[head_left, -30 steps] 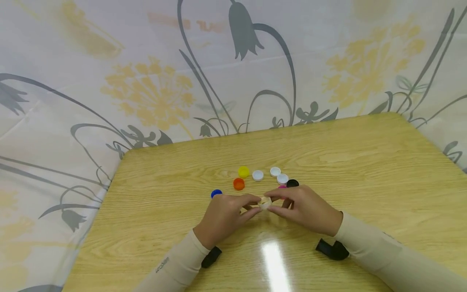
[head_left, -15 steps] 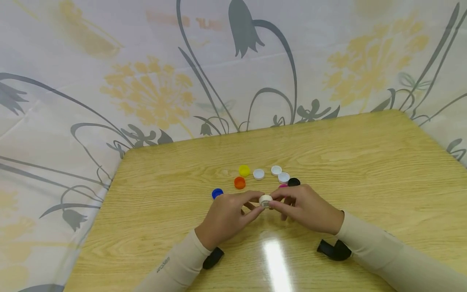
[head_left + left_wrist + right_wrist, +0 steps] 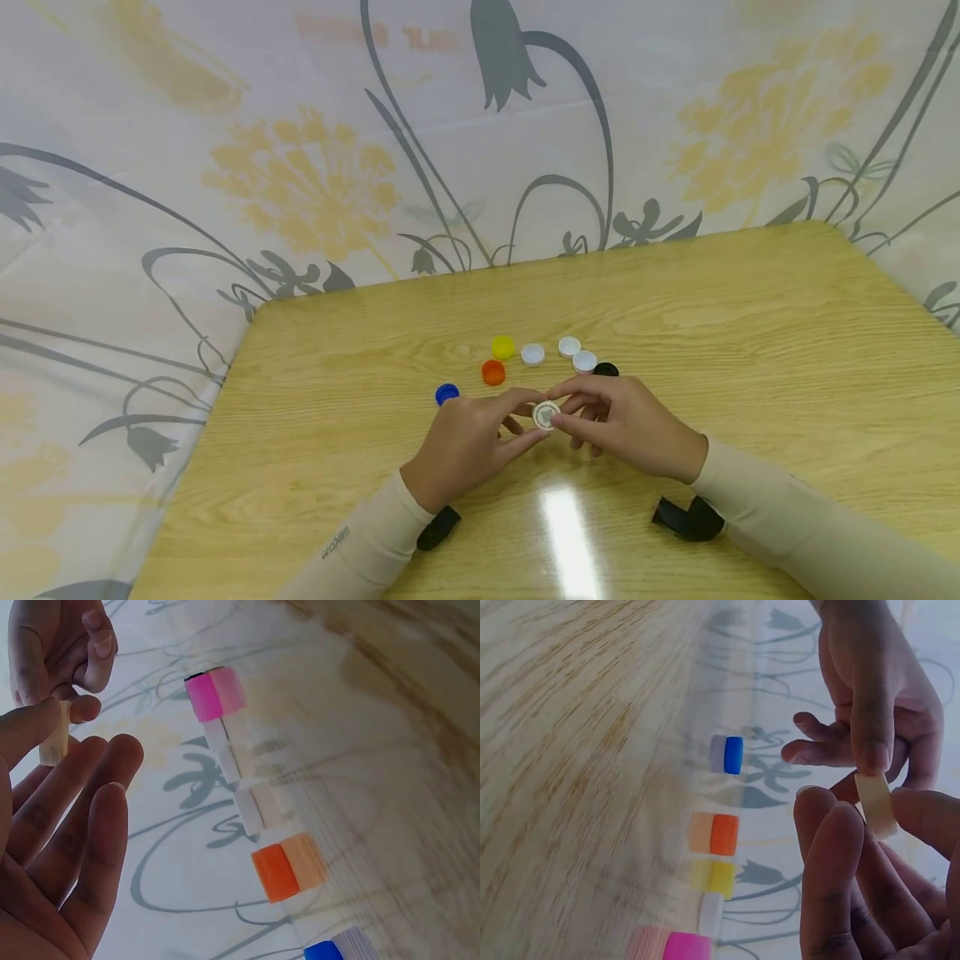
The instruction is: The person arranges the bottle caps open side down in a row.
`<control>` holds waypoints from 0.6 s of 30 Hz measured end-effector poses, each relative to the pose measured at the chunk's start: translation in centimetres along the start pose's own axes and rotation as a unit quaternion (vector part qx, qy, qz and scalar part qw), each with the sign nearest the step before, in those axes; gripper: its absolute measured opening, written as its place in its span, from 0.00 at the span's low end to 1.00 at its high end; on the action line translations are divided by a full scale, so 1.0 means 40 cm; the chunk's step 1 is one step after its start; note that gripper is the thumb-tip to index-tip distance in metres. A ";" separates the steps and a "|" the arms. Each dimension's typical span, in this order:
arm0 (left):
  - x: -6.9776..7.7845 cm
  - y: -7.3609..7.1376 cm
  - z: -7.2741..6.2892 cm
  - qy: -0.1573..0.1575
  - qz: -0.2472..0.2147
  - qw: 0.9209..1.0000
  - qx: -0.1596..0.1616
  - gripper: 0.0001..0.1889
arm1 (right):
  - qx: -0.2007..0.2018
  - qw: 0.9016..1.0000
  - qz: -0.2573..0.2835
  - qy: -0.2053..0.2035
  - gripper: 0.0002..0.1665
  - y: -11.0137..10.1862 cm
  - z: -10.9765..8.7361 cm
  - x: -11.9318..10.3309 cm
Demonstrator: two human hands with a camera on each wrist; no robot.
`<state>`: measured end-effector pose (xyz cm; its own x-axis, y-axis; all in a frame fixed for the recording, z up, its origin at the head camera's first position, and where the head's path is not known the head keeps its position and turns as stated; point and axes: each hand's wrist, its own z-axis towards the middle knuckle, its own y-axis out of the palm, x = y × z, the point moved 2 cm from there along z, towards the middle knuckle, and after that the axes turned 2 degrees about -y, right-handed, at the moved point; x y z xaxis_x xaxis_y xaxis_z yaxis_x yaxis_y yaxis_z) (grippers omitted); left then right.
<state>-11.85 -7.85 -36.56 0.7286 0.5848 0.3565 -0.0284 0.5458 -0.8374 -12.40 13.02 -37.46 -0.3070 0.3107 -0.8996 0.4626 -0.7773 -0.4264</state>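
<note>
Held up over the table is a cream bottle cap (image 3: 546, 415) with a greyish printed mark on its face. My left hand (image 3: 468, 442) pinches it from the left between thumb and forefinger. From the right, my right hand (image 3: 626, 429) grips its edge, thumb low on the face and forefinger along the top. Both wrist views show the cap edge-on, as a thin cream band (image 3: 54, 739). Beyond the hands lie a blue cap (image 3: 447, 394), an orange cap (image 3: 492, 372), a yellow cap (image 3: 503, 347) and a white cap (image 3: 533, 355).
Two more white caps lie together, the nearer one (image 3: 584, 362) beside a black cap (image 3: 606, 369) partly behind my right hand. A pink cap (image 3: 688, 946) shows in the wrist views. Black devices (image 3: 688, 519) sit under both wrists. A flowered cloth (image 3: 450, 150) rises behind the wooden table (image 3: 337, 367).
The cream cap has been turned between my fingers: its hollow side showed first, then its side wall, and now its printed face. Both hands stay nearly in place.
</note>
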 end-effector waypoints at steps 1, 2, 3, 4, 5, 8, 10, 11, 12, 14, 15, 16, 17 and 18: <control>-0.001 0.000 0.000 0.000 0.001 1.000 -0.001 0.18 | 0.005 1.000 -0.001 -0.002 0.16 0.000 -0.001 -0.001; -0.001 0.000 0.000 0.000 0.002 1.000 -0.003 0.18 | 0.008 1.000 -0.002 -0.007 0.16 -0.001 -0.001 -0.001; -0.002 0.001 0.000 -0.001 0.003 1.000 -0.004 0.18 | 0.010 1.000 -0.002 -0.011 0.16 0.000 -0.001 -0.001; -0.002 0.001 0.000 -0.002 0.003 1.000 -0.006 0.18 | 0.012 1.000 -0.004 -0.016 0.15 0.000 -0.001 -0.001; -0.003 0.001 -0.001 -0.004 0.003 1.000 -0.007 0.17 | 0.013 1.000 -0.006 -0.022 0.15 0.000 -0.002 -0.002; -0.004 0.002 -0.002 -0.010 -0.001 1.000 -0.011 0.17 | 0.015 0.999 -0.019 -0.042 0.15 0.000 -0.003 -0.001; -0.003 0.000 -0.002 -0.012 -0.004 1.000 -0.011 0.17 | 0.015 0.998 -0.028 -0.053 0.14 -0.001 -0.003 -0.002; -0.003 -0.001 -0.001 -0.014 -0.005 1.000 -0.011 0.17 | 0.014 0.998 -0.031 -0.058 0.14 -0.001 -0.004 -0.002; -0.003 -0.002 -0.001 -0.015 -0.009 1.000 -0.012 0.18 | 0.014 0.997 -0.036 -0.065 0.14 -0.002 -0.004 -0.002; -0.002 -0.005 0.002 -0.021 -0.017 0.999 -0.018 0.18 | 0.012 0.996 -0.043 -0.079 0.14 -0.003 -0.004 0.000; -0.003 -0.006 0.001 -0.028 -0.023 0.999 -0.025 0.17 | 0.012 0.995 -0.048 -0.087 0.14 -0.001 -0.005 0.001; -0.004 -0.007 -0.002 -0.037 -0.031 0.998 -0.035 0.17 | 0.009 0.994 -0.050 -0.093 0.14 0.002 -0.005 0.002; -0.006 -0.008 -0.005 -0.046 -0.038 0.997 -0.046 0.17 | 0.006 0.994 -0.051 -0.100 0.14 0.006 -0.005 0.003; -0.008 -0.009 -0.010 -0.056 -0.047 0.996 -0.058 0.16 | 0.002 0.993 -0.054 -0.104 0.14 0.012 -0.004 0.005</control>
<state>-11.81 -8.49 -36.53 0.6436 0.6014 0.4734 0.1204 0.5313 -0.8386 -12.08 12.78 -37.85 -0.5201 0.2719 -0.8097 0.4145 -0.7485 -0.5176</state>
